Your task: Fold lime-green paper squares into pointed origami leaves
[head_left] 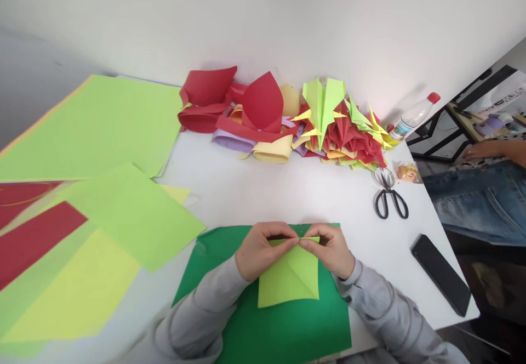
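Note:
A lime-green sheet of paper (287, 279) with a diagonal crease lies over a dark green sheet (287, 331) in front of me. My left hand (265, 249) pinches its far edge between thumb and fingers. Close beside it, my right hand (329, 248) pinches the same edge, and the two thumb tips almost meet. Along that edge the paper seems bent up slightly; the exact fold is hidden by my fingers.
Large light green sheets (102, 123) and loose coloured papers (135, 216) cover the left. Rolled red paper (263, 101) and folded paper pieces (345, 134) line the wall. Scissors (388, 197), a black phone (441, 273), a bottle (413, 117) and a wrapped snack (406, 171) lie right. A person in jeans (476, 199) stands beyond.

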`<state>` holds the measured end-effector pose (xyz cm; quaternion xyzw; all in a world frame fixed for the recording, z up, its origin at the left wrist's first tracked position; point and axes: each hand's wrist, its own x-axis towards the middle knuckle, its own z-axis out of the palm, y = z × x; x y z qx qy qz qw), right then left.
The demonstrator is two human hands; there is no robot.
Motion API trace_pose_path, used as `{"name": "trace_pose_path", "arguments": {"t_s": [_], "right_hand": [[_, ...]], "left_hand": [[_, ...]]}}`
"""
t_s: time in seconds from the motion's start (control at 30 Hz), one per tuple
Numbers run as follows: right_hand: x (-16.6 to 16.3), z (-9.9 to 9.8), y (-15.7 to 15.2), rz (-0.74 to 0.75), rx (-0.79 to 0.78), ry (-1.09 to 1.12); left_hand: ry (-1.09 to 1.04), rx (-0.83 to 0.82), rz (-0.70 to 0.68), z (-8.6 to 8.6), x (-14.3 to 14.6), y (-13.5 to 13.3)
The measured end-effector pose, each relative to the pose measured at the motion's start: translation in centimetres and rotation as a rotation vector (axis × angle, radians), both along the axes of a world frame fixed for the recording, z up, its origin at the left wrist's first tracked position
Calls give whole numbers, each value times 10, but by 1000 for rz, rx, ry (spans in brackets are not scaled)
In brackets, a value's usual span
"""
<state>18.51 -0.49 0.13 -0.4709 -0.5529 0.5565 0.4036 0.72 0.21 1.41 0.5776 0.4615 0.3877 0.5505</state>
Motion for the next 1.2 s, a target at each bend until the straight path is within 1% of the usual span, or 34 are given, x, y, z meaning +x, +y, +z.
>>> {"name": "trace_pose_path", "arguments": {"t_s": [0.1,0.17,0.23,0.3,0.4,0.47,0.53,0.57,0.63,0.7,0.77,0.8,0.87,0.93,1.0,1.1,1.2], "right_hand": [[0,2,1,33,5,-18],[2,3,1,48,-33,6],[4,3,2,23,-91,35],[6,1,3,-51,-155,66],[11,-3,6,-176,-203,114],[14,-5,8,-196,-209,138],[17,-4,9,-178,-203,141],[17,-2,9,-158,-196,133],[19,2,9,-88,-182,98],[19,6,9,29,-190,40],[18,8,8,121,-196,-26],[17,8,8,132,-189,-50],[16,8,7,87,-168,-71],[15,7,6,2,-144,-68],[14,7,6,-63,-131,-64],[13,8,5,-141,-118,-45],[11,9,4,-214,-102,-14]], "left_hand": [[-11,13,-19,0,2,-1],[-19,11,-48,-1,3,-1],[-19,-13,-41,-1,4,-1],[-43,-83,22,-2,3,0],[-171,-242,148,-5,1,2],[-271,-318,223,-6,-2,3],[-323,-342,277,-6,-3,4],[-323,-336,281,-6,-4,3],[-283,-315,232,-3,-3,3],[-227,-306,153,-1,-1,2],[-213,-327,107,0,3,1],[-223,-353,92,0,5,0],[-243,-421,47,0,7,-1],[-234,-479,0,-1,9,-2],[-212,-504,-15,-3,8,-2],[-238,-519,64,-5,6,-1],[-329,-542,236,-6,6,0]]}}
